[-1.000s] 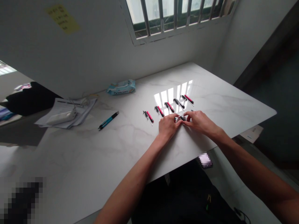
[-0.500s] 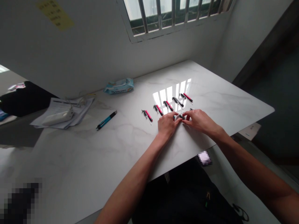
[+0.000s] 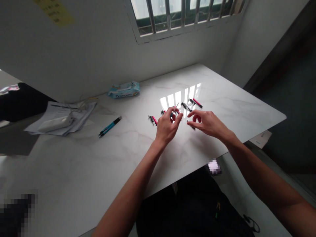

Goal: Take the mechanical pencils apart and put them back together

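My left hand is raised a little over the white table, its fingers closed round a thin pale pen refill that points up and away. A small teal piece shows among the same fingers, mostly hidden. Across from it, my right hand has thumb and forefinger apart, with a gap between the tips. Just under them lies a dark pen part. Behind the hands runs a row of pens taken to pieces, among them a red barrel, a grey-black barrel and another red barrel, partly covered.
Two teal pens lie side by side to the left. A blue wipes packet rests near the wall. Papers with a white power strip sit far left. The table's front edge passes under my forearms.
My hands have drawn apart. The left has lifted and moved left with the refill, which now tilts upward. My right hand's fingers have opened, leaving a dark pen part on the table.
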Motion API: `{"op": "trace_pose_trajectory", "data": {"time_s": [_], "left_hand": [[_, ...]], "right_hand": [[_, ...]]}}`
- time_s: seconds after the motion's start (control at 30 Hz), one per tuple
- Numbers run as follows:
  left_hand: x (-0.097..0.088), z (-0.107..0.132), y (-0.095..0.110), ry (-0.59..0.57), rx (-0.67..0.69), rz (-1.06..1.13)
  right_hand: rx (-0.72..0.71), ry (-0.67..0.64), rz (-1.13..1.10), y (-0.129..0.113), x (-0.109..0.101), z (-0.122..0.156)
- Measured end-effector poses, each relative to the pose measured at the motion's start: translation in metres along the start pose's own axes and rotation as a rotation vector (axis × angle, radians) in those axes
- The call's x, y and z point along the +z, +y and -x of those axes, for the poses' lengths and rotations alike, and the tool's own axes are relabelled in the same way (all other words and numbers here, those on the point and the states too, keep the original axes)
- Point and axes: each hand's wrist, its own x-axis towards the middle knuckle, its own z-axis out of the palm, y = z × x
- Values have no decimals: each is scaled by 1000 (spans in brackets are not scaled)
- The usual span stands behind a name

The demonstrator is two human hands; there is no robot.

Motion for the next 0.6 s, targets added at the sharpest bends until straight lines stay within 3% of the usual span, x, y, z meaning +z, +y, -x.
{"op": "trace_pose_trajectory", "data": {"time_s": [0.13, 0.33, 0.5, 0.6], "left_hand": [[-14, 3, -10, 92, 6, 158], [-2, 7, -34, 152, -26, 245], [-2, 6, -37, 175, -82, 256], [-5, 6, -38, 162, -88, 256]], "right_hand": [[-121, -13, -303, -13, 4, -24], [-254, -117, -723, -37, 34, -64], [-273, -141, -918, -46, 54, -84], [-225, -92, -945, -44, 57, -88]]}}
